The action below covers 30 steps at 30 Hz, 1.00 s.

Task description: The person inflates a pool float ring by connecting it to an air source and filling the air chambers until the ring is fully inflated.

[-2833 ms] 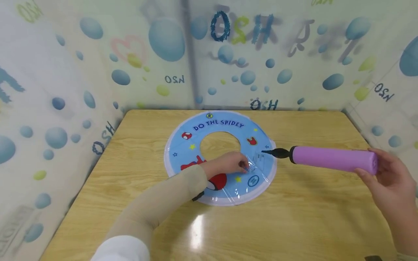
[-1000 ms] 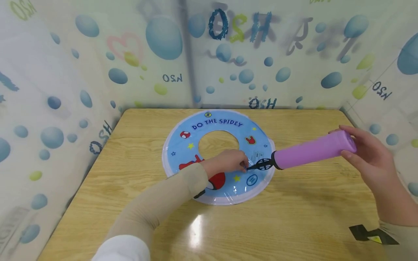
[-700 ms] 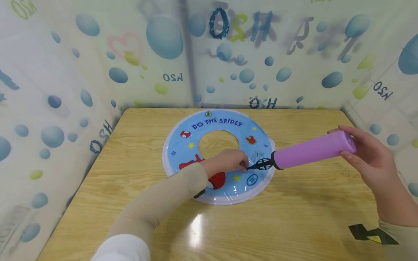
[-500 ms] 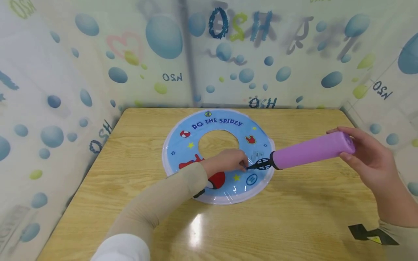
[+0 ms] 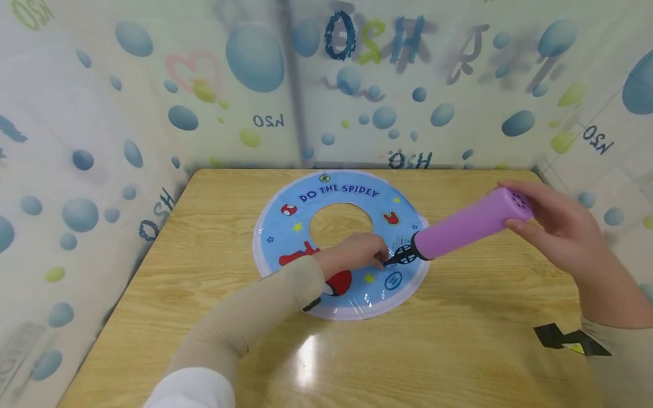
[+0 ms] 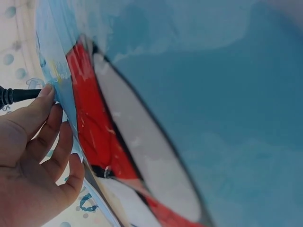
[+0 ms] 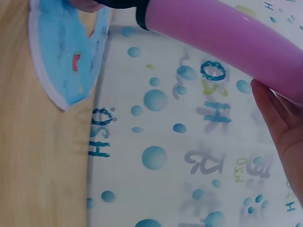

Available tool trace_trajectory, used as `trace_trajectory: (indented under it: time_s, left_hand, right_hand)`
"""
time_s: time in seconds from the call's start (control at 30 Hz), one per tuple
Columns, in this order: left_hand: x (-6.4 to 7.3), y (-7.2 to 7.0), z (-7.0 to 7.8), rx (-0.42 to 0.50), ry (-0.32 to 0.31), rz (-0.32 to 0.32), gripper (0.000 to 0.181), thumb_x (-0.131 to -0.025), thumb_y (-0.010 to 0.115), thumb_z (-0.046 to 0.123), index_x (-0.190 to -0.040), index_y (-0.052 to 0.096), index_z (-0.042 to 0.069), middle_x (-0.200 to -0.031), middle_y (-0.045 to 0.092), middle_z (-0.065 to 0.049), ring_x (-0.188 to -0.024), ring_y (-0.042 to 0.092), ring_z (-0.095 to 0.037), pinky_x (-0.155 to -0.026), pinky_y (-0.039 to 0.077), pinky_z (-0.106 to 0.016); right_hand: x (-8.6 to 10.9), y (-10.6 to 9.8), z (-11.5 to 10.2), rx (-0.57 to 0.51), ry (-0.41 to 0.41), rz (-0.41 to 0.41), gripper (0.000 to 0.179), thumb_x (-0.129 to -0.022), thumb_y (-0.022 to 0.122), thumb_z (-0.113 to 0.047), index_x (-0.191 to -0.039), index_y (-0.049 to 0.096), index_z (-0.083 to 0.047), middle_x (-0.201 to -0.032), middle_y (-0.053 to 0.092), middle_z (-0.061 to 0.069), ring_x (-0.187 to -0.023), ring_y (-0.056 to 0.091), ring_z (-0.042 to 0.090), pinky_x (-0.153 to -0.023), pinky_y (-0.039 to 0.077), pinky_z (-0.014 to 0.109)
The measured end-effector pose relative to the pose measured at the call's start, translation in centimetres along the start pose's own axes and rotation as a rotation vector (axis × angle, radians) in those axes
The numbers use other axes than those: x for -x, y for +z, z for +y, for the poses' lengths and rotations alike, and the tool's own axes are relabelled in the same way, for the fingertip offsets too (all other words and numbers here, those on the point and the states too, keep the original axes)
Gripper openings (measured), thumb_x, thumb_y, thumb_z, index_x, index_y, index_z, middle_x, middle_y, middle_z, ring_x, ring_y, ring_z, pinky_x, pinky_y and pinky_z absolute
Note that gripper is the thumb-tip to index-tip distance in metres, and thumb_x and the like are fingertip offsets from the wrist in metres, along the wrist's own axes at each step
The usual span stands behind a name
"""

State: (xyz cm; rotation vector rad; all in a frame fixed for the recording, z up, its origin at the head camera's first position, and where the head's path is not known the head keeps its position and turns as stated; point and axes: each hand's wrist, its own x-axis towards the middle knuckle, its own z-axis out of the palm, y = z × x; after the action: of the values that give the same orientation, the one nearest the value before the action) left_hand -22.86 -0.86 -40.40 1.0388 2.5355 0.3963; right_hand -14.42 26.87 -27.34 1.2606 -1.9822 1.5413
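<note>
Left hand [image 5: 358,252] pinching the ring [image 5: 369,292], right hand [image 5: 563,232] gripping a tilted pump [image 5: 464,225], you're risking the nozzle [image 5: 393,260] slipping beside your pinch.

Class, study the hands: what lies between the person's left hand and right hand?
In the head view, the purple pump spans the gap: the right hand holds its back end, and its black nozzle points to the left hand.

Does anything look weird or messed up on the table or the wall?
Nothing looks spilled or broken around the blue ring or purple pump. Only the big wall writing seems odd: O comes first, H last, like H2O backwards.
</note>
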Motion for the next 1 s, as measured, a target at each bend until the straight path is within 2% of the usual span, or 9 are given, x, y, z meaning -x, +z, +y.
trace_trajectory:
  time_s: [0.17,0.27,0.33,0.4,0.57,0.63,0.8,1.0]
  left_hand:
    - [-0.1,0.3,-0.2,-0.006,0.012,0.008,0.025,-0.080,0.068,0.026,-0.104,0.066,0.020,-0.093,0.060,0.011,-0.083,0.050,-0.004,-0.081,0.042,-0.019]
    - [-0.2,0.5,-0.6,0.005,0.015,0.013,0.025,-0.080,0.068,0.026,-0.104,0.066,0.020,-0.093,0.060,0.011,-0.083,0.051,-0.004,-0.081,0.043,-0.018]
    - [-0.3,0.7,-0.7,0.017,0.016,0.016,0.025,-0.080,0.067,0.027,-0.104,0.066,0.020,-0.093,0.060,0.011,-0.083,0.051,-0.003,-0.080,0.043,-0.018]
    - [-0.4,0.8,-0.9,0.028,0.016,0.016,0.025,-0.080,0.067,0.028,-0.103,0.066,0.020,-0.092,0.059,0.012,-0.082,0.051,-0.004,-0.080,0.043,-0.017]
    - [-0.8,0.9,-1.0,0.048,0.012,0.009,0.021,-0.080,0.067,0.029,-0.098,0.066,0.021,-0.087,0.059,0.013,-0.080,0.051,-0.004,-0.078,0.043,-0.017]
    - [-0.9,0.9,-1.0,0.042,0.013,0.010,0.019,-0.080,0.067,0.029,-0.096,0.066,0.020,-0.085,0.059,0.013,-0.078,0.051,-0.004,-0.077,0.043,-0.017]
    - [-1.1,0.8,-0.9,0.040,0.012,0.004,0.017,-0.079,0.068,0.028,-0.093,0.066,0.019,-0.083,0.059,0.012,-0.077,0.052,-0.004,-0.076,0.042,-0.017]
    - [-0.8,0.7,-0.9,0.080,-0.016,-0.002,0.018,-0.079,0.069,0.026,-0.094,0.065,0.017,-0.081,0.060,0.012,-0.076,0.053,-0.004,-0.076,0.043,-0.017]
  right_hand:
    - [-1.5,0.6,-0.3,0.110,0.011,-0.040,0.045,-0.081,0.064,-0.003,-0.114,0.045,0.022,-0.110,0.052,0.024,-0.094,0.049,0.020,-0.082,0.042,0.017]
    - [-2.0,1.0,-0.4,0.250,-0.002,-0.045,0.047,-0.080,0.067,-0.011,-0.114,0.049,0.018,-0.109,0.054,0.020,-0.094,0.050,0.017,-0.081,0.042,0.016]
    - [-2.4,1.5,-0.3,0.299,-0.025,-0.036,0.049,-0.080,0.068,-0.015,-0.113,0.052,0.016,-0.108,0.055,0.019,-0.093,0.050,0.017,-0.081,0.043,0.016]
    - [-2.8,2.0,-0.3,0.243,-0.055,-0.024,0.049,-0.079,0.069,-0.016,-0.112,0.052,0.017,-0.109,0.055,0.021,-0.096,0.050,0.019,-0.082,0.042,0.017]
    - [-4.1,3.5,0.0,-0.069,-0.110,-0.009,0.048,-0.077,0.069,-0.004,-0.111,0.047,0.021,-0.108,0.053,0.028,-0.098,0.051,0.027,-0.082,0.044,0.022]
    - [-4.5,4.0,0.1,-0.113,-0.109,0.003,0.048,-0.076,0.069,-0.001,-0.112,0.046,0.022,-0.106,0.055,0.028,-0.098,0.054,0.028,-0.083,0.044,0.023]
    - [-5.3,5.1,0.5,-0.108,-0.120,0.036,0.049,-0.074,0.072,-0.002,-0.109,0.048,0.022,-0.104,0.058,0.027,-0.098,0.056,0.027,-0.086,0.044,0.026]
    - [-6.3,6.3,0.2,-0.044,-0.155,0.001,0.051,-0.075,0.072,-0.011,-0.106,0.050,0.023,-0.106,0.058,0.022,-0.099,0.055,0.024,-0.089,0.043,0.027]
